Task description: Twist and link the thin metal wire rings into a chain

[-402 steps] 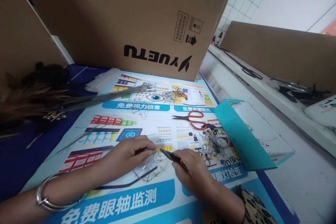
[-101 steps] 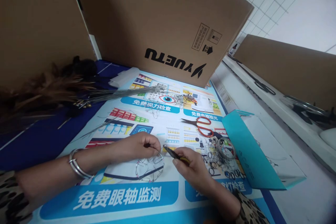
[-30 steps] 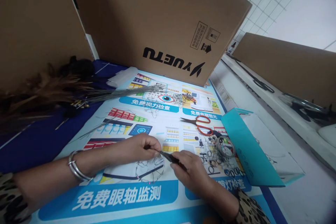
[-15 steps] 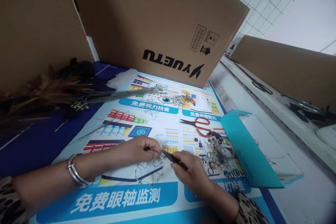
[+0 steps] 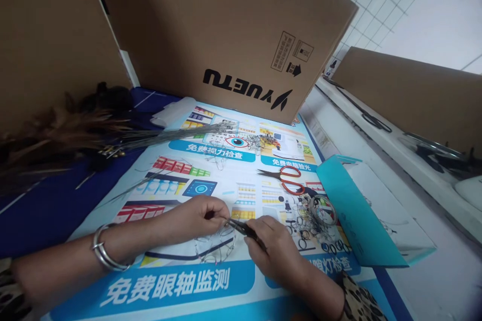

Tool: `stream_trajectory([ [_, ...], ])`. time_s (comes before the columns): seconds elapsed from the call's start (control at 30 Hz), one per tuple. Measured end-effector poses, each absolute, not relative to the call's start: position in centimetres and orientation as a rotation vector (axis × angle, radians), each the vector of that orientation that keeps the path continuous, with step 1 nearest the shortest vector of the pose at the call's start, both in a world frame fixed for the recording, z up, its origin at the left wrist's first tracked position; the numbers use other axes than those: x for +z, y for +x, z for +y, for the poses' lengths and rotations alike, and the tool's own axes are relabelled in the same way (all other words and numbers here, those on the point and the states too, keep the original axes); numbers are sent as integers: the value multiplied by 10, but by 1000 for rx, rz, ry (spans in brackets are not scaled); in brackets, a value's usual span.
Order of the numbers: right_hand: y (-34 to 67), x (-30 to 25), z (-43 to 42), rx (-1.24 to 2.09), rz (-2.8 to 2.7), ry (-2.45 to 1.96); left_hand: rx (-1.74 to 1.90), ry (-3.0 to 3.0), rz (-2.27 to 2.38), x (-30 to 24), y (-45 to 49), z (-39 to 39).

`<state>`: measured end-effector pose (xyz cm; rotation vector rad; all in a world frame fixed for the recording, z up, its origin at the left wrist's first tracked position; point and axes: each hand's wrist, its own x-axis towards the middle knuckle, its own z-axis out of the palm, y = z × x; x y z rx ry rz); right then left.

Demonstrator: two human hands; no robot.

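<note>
- The left hand (image 5: pixel 205 216) was pinched closed, with thumb and finger on the top edge of a wire ring (image 5: pixel 216 261).
- The wire ring was just below those fingers, at seven o'clock from the tip of the pliers (image 5: pixel 244 230). It had tiny beads on it. I could not tell if its low edge touched the paper sheet (image 5: pixel 181 281).
- The right hand (image 5: pixel 274 248), at four o'clock from that tip, was wrapped around the pliers.
- The pliers pointed at ten o'clock, and their tip was right at the left fingertips. I could not tell if they bit the wire, as it was too small to see.
- A shiny bracelet (image 5: pixel 101 251) was around the left wrist.

From the tip of the pliers:
- At two o'clock, scissors (image 5: pixel 280 176) with red handles lay on the sheet.
- At three o'clock was a messy pile of little rings (image 5: pixel 305 228), with a roll of wire (image 5: pixel 333 206) in it. A blue-green box (image 5: pixel 357 220) was just past the pile.
- At eleven o'clock lay a bunch of long, thin wires (image 5: pixel 181 134).
- At ten o'clock were brown feathers (image 5: pixel 71 130).
- At twelve o'clock stood a big cardboard box (image 5: pixel 226 25).
</note>
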<state>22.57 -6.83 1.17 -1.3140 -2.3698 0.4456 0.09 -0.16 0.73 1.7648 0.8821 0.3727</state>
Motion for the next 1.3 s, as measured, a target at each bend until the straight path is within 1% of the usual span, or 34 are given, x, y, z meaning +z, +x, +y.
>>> stream_trajectory([
  [0.17, 222, 18, -71, 311, -2462, -1377, 408, 1826, 914, 6, 1, -4],
  [0.37, 221, 17, -71, 242, -2481, -1378, 439, 1906, 944, 6, 2, -7],
  [1.3, 221, 14, -72, 308, -2458, -1376, 412, 2018, 901, 2, -1, -6],
])
